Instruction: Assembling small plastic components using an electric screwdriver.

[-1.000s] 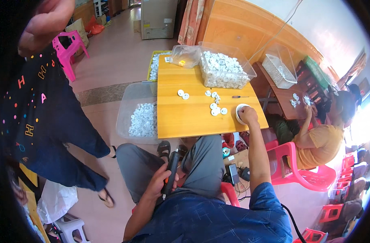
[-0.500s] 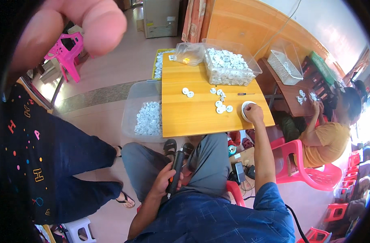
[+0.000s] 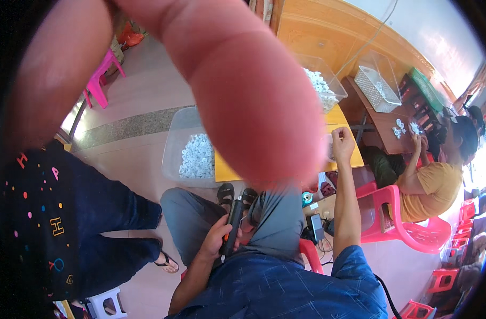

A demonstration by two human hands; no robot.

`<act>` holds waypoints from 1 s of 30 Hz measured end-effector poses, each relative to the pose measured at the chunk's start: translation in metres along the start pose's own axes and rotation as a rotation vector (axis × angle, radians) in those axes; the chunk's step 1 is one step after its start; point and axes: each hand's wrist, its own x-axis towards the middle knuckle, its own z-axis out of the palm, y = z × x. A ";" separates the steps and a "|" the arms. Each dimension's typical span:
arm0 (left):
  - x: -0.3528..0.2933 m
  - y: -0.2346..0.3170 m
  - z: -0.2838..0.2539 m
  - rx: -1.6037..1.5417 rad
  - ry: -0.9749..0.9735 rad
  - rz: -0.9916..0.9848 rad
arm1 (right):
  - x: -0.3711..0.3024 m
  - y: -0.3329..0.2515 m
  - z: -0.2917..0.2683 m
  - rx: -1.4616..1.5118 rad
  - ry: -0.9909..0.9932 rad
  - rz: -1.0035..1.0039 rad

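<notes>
Swinging across from ten o'clock, someone else's blurred finger (image 3: 259, 101) has come to cover most of the worktop (image 3: 336, 115), while my right hand (image 3: 343, 142) has eased up and away from the inside of the white bowl (image 3: 328, 146) at my one o'clock. Its fingers look curled in, but I cannot tell how narrow they are or whether they pinch a piece. At ten o'clock, low by my lap, my left hand (image 3: 217, 237) has its fingers wrapped round a black tool (image 3: 233, 220), which touches no white piece. As for progress, plenty of pieces are gathered: small white pieces (image 3: 196, 159) in the clear bin (image 3: 172, 146) at eleven o'clock, and white discs (image 3: 317, 80) in the clear tub (image 3: 337, 87) between twelve and one. Which are finished and which remain, I cannot judge from here, nor count any on the hidden part; with hand and tool well apart, no piece seems mid-work.
</notes>
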 end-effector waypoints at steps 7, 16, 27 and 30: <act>-0.001 0.007 0.015 0.035 0.019 -0.017 | -0.026 -0.049 0.001 0.539 -0.165 0.100; -0.011 0.006 0.009 0.023 0.052 0.000 | -0.086 -0.105 0.016 0.750 -0.492 0.196; -0.003 -0.003 0.005 0.036 -0.038 0.063 | -0.110 -0.093 0.045 0.754 -0.622 0.161; -0.004 -0.001 -0.008 -0.010 -0.079 0.073 | -0.121 -0.080 0.059 0.840 -0.613 0.201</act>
